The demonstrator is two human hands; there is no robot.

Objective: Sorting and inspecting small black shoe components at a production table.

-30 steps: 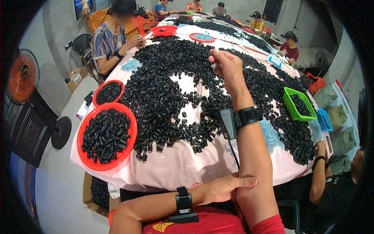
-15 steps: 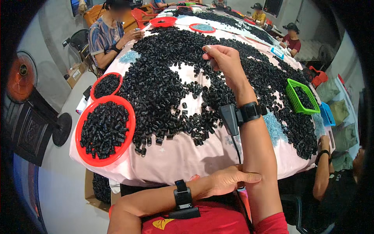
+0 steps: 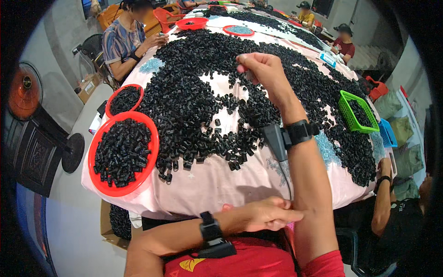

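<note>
My right hand [image 3: 265,74] is raised over the heap of small black plastic parts [image 3: 184,97]. Its thumb and fingers are pinched together; whatever may be between them is too small or hidden to make out. My left hand [image 3: 270,213] lies across my body, fingers curled in, with its tip against the inside of my right forearm. Nothing shows in it. A red tray [image 3: 156,159] full of black cylindrical pieces stands at the table's left edge. Behind it is a smaller red tray [image 3: 141,102] with thin black parts.
A green basket [image 3: 357,126] holding black parts stands at the right, beside a blue basket [image 3: 388,134]. Clear bluish small pieces [image 3: 325,150] lie in piles on the pink cloth [image 3: 207,189]. Co-workers sit along both sides. A fan [image 3: 27,92] stands left.
My left hand has curled its fingers; before, it lay across the right forearm with the thumb stretched over it. My right hand stays pinched, shifted slightly left.
</note>
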